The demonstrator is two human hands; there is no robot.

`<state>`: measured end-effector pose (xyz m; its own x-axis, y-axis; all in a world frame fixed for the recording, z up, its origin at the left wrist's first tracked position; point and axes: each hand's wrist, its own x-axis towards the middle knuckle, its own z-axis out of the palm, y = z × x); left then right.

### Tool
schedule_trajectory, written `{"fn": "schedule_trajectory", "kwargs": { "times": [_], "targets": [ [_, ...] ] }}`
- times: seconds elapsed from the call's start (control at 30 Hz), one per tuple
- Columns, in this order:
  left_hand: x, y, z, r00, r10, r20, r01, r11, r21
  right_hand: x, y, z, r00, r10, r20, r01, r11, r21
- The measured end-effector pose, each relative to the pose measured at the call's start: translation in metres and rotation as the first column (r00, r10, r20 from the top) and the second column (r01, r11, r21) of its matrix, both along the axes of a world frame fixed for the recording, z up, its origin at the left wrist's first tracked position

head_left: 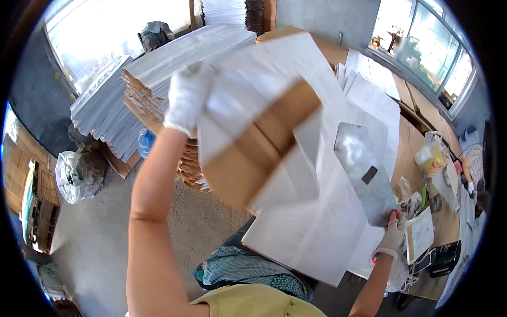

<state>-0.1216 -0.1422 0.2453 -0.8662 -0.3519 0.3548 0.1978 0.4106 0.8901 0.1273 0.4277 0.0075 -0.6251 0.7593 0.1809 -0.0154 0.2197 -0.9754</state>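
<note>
Cardboard sheet point(248, 153) in left hand point(186, 100), metal plate point(363, 171) in right hand point(393, 232).

The folded cardboard piece point(253, 132) in your left hand point(186, 98) is motion-blurred, so its edges and fold lines cannot be read, and it hides the fingers behind it. Your right hand point(392, 232) shows only partly; the grey metal plate point(364, 171) covers its fingertips. The small items point(433, 201) at the far right of the worktop point(409, 153) are too small and rim-bent to identify.
</note>
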Motion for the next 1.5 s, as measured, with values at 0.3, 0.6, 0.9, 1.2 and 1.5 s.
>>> {"fn": "schedule_trajectory", "kwargs": {
  "times": [0.3, 0.6, 0.9, 1.2, 1.5],
  "targets": [
    [-0.106, -0.167, -0.119, 0.948, 0.02, 0.318, -0.055, 0.993, 0.102, 0.035, -0.061, 0.026, 0.892, 0.106, 0.44, -0.314, 0.845, 0.434],
    [0.079, -0.052, -0.103, 0.928, 0.198, -0.315, -0.259, 0.951, -0.167, 0.134, -0.125, 0.052, 0.469, 0.072, 0.88, -0.881, 0.108, 0.46],
    [0.108, 0.048, -0.212, 0.357, -0.847, 0.394, 0.766, 0.024, -0.643, 0.129, -0.103, 0.065, 0.416, 0.17, 0.893, -0.864, -0.232, 0.447],
    [0.095, 0.042, -0.238, 0.325, -0.835, 0.443, 0.875, 0.088, -0.476, 0.121, -0.111, 0.049, 0.427, 0.19, 0.884, -0.897, -0.033, 0.44],
    [0.09, 0.042, -0.232, 0.278, -0.827, 0.49, 0.913, 0.068, -0.403, 0.127, -0.106, 0.069, 0.528, 0.3, 0.794, -0.781, -0.196, 0.593]
  ]
}}
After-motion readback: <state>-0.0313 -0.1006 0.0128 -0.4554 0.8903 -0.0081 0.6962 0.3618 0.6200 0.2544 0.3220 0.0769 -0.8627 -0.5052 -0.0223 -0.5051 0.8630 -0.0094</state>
